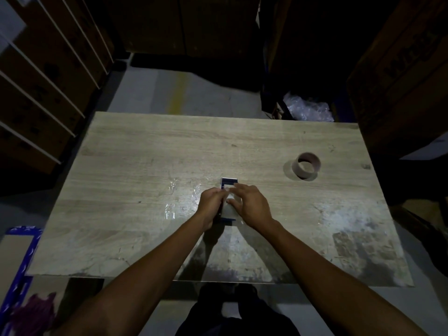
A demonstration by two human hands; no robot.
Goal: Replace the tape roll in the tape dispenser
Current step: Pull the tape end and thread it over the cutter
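Observation:
A blue tape dispenser [229,184] lies at the middle of the wooden table [150,166], its toothed metal edge pointing away from me. A pale roll of clear tape [229,209] sits in it between my hands. My left hand [209,202] grips the dispenser's left side. My right hand [252,204] rests on the right side, fingertips on the tape roll. An empty brown cardboard tape core [306,166] stands apart at the table's right.
Crumpled clear tape scraps [173,202] lie left of my hands. Stacked cardboard boxes [43,76] stand left of the table, another large box [400,76] at the right, and a plastic bag [306,109] beyond the far edge.

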